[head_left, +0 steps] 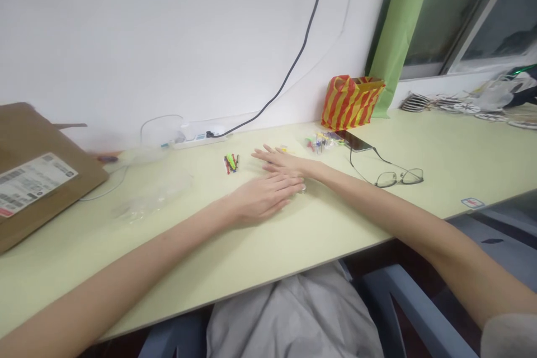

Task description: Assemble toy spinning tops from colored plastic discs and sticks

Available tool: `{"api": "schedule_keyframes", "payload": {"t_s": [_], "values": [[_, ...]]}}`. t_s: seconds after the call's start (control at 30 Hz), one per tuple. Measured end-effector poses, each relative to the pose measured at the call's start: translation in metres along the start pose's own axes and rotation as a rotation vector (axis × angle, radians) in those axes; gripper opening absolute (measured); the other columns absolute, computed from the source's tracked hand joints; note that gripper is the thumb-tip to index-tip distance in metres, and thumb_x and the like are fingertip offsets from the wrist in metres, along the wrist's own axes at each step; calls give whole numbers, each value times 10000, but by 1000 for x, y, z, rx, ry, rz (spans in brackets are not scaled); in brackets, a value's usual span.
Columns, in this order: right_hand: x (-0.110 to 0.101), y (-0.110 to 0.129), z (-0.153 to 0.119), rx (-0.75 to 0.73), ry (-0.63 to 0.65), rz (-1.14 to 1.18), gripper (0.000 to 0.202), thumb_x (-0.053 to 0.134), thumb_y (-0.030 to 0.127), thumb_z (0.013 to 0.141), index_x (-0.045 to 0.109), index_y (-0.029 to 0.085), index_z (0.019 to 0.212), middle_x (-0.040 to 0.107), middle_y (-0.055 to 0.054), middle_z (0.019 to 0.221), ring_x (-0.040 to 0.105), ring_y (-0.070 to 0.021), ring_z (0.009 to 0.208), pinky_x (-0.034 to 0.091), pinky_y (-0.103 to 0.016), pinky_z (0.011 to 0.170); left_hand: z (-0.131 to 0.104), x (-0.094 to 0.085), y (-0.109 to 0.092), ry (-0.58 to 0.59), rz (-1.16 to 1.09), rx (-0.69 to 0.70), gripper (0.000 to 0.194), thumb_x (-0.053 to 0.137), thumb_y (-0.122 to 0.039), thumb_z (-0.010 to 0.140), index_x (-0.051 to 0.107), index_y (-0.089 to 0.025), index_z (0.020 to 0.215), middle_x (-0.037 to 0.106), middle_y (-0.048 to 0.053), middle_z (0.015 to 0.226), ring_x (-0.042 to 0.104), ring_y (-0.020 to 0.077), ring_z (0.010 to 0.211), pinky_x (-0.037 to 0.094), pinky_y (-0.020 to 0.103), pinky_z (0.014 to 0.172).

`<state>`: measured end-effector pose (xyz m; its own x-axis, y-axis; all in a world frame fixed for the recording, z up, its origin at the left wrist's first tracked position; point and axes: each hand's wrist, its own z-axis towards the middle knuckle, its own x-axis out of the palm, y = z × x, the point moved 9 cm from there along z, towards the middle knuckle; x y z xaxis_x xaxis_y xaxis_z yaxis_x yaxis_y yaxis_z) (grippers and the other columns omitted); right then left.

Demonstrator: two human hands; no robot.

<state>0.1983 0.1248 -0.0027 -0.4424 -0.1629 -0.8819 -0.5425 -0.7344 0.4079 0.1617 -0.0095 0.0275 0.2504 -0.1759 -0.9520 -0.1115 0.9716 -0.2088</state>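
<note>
Above the pale table, my left hand (266,196) stretches to the right, palm down, fingers extended side by side. It overlaps part of my right hand (283,160), which points left with its fingers spread; whether the two touch I cannot tell. By the left fingertips lies a small shiny round piece (303,189), partly covered. Just behind the right hand a few small yellow pieces (286,149) show. A little pile of thin coloured plastic pieces (231,163), green, red and dark, lies left of the right fingertips. Nothing visible is gripped by either hand.
Coloured bits in a clear bag (322,142), a phone (353,140) and eyeglasses (394,178) lie to the right. Behind them stands a striped bag (353,102). At left are crumpled clear plastic (146,201) and a cardboard parcel (46,151). A power strip (197,135) sits against the wall.
</note>
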Motion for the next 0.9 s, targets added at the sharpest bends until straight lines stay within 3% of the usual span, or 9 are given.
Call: {"api": "schedule_keyframes", "payload": {"t_s": [0.23, 0.47, 0.8, 0.9], "values": [[-27, -16, -24, 46, -153, 92, 717, 234, 653, 1024, 224, 248, 1615, 161, -73, 1682, 21, -279, 1563, 59, -546, 1255, 17, 10, 12, 85, -209, 70, 526, 528, -295, 969, 480, -307, 1492, 425, 4, 1574, 382, 234, 1472, 245, 433, 1271], [-29, -17, -23, 21, -227, 56, 680, 252, 627, 1033, 200, 283, 1617, 186, -58, 1679, 53, -273, 1563, 91, -550, 1252, 12, 15, 17, 152, -286, 39, 576, 557, -312, 963, 430, -325, 1525, 369, -5, 1602, 343, 243, 1489, 221, 440, 1277], [-15, -9, -17, 7, -169, 38, 646, 263, 600, 1044, 224, 293, 1610, 193, -43, 1677, 56, -265, 1563, 93, -550, 1249, 7, 14, 12, 84, -303, 59, 641, 620, -374, 936, 408, -322, 1539, 385, 21, 1600, 350, 273, 1485, 278, 424, 1258], [-18, 4, -20, -31, -151, 69, 659, 264, 609, 1042, 229, 278, 1610, 202, -41, 1675, 45, -251, 1564, 79, -521, 1258, 5, 17, 14, 130, -282, 50, 669, 607, -413, 938, 378, -307, 1558, 356, 29, 1617, 306, 284, 1506, 269, 423, 1257]]}}
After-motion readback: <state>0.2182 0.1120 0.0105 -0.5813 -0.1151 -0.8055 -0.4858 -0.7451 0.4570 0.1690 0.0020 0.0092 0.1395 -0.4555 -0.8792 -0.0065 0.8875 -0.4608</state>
